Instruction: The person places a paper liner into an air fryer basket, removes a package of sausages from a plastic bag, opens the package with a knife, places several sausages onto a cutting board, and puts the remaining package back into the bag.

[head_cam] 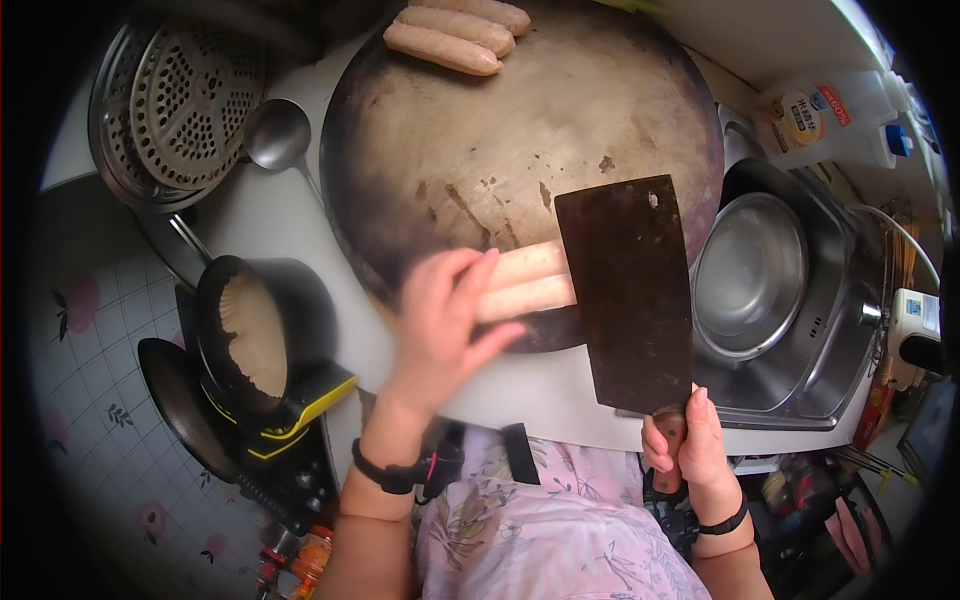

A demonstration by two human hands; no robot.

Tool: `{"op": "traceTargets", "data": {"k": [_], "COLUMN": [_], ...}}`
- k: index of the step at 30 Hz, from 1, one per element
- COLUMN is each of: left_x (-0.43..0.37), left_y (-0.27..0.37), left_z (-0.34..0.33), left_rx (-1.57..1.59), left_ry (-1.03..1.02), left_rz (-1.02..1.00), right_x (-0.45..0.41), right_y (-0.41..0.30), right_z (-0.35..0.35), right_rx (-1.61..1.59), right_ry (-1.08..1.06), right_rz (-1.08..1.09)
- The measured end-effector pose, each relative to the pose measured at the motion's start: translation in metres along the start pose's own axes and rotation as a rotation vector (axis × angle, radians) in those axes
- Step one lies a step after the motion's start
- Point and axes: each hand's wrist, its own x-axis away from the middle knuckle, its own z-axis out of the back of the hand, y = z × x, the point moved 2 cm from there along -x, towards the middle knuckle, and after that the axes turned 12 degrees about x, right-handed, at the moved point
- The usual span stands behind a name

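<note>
My right hand [686, 442] grips the wooden handle of a dark cleaver [626, 300], its broad blade tilted up over the near right part of a round cutting board [585, 135]. Two pale sausages [525, 296] lie side by side at the board's near edge, their right ends reaching the blade, which may hide part of them. My left hand [450, 315], slightly blurred, is at their left ends, fingers around them; whether it grips them firmly is unclear. Several more sausages [454, 37] lie at the board's far left edge.
On the left are a perforated steamer tray [195, 105], a metal ladle [277, 135], a dark pot [300, 322] and a frying pan [184, 405]. A steel bowl [750, 277] sits in the sink [817, 375] at right, with a plastic bottle [817, 120] beyond.
</note>
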Motion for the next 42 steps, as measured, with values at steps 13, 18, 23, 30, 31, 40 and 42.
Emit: {"op": "traceTargets", "data": {"k": [13,18,23,30,31,40,42], "left_x": [-0.009,-0.013,-0.014,-0.016,-0.017,-0.019,-0.019], "left_y": [-0.003,-0.002,-0.004,-0.005,-0.004,0.000,0.001], "left_z": [0.003,0.004,0.005,0.002,0.002,0.003,0.002], "left_rx": [0.103,0.105,0.110,0.161,0.162,0.130,0.111], "left_ry": [-0.013,-0.050,-0.067,-0.082,-0.082,-0.105,-0.095], "left_rz": [0.039,0.030,0.026,0.024,0.025,-0.013,0.007], "right_x": [0.000,-0.001,-0.003,-0.011,-0.012,-0.026,-0.027], "right_y": [-0.007,-0.012,-0.016,-0.022,-0.023,-0.023,-0.024], "right_z": [-0.001,-0.002,-0.003,-0.003,-0.003,-0.004,-0.004], "right_rx": [0.064,0.084,0.075,0.065,0.060,0.036,0.018], "right_ry": [0.072,0.053,0.039,0.034,0.030,-0.022,-0.033], "right_rz": [-0.105,-0.108,-0.143,-0.194,-0.196,-0.175,-0.169]}}
